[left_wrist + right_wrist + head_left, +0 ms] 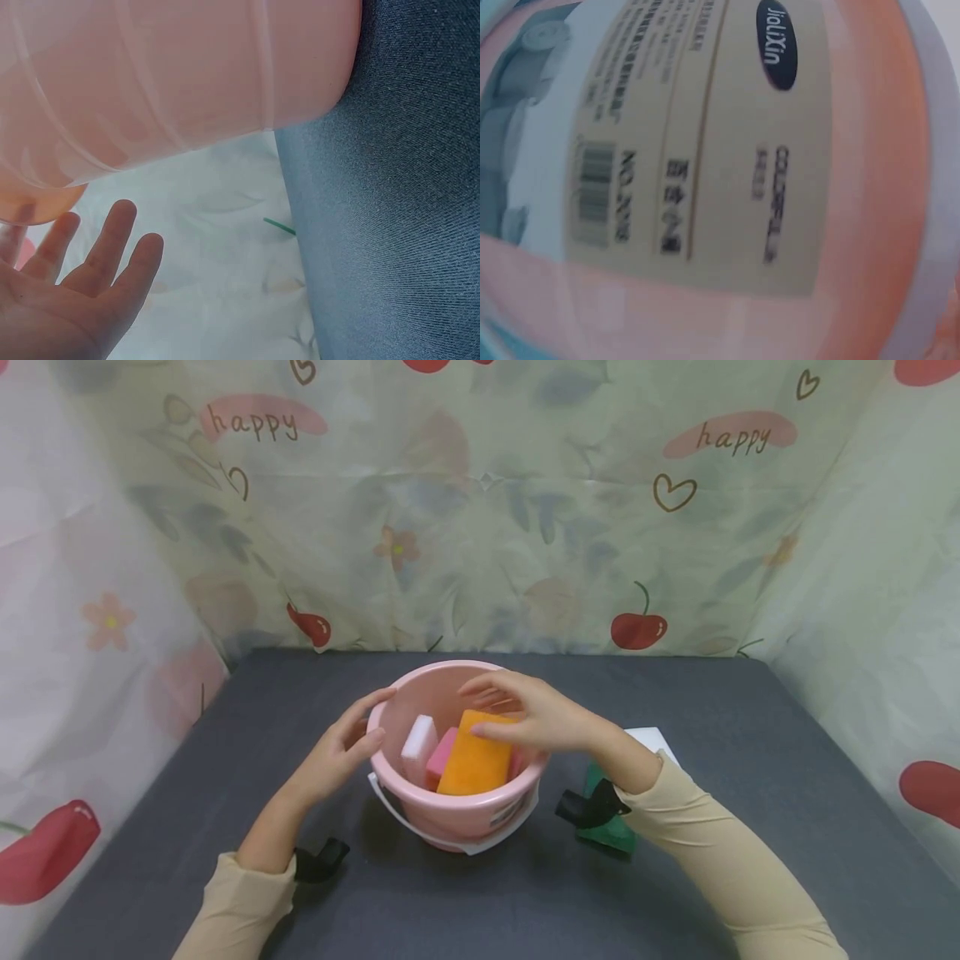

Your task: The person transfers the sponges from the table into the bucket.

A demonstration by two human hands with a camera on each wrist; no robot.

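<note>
A pink bucket (397, 781) with a white handle (480, 845) stands upright on the dark table. Inside it are an orange sponge-like block (474, 764), tilted up towards the rim, a pink block (441, 758) and a white block (419, 747). My left hand (330, 760) is at the bucket's left rim, its fingers spread and loosely bent; the left wrist view shows its palm (67, 300) holding nothing. My right hand (543, 714) reaches over the right rim. Its thumb lies across the orange block, while the other fingers are spread above its top edge.
To the bucket's right, partly under my right forearm, lie a green piece (611, 835) and a white flat item (651, 739). Black wrist mounts (322, 862) sit on both arms. Patterned cloth (487, 552) walls the back and sides of the dark table (450, 918).
</note>
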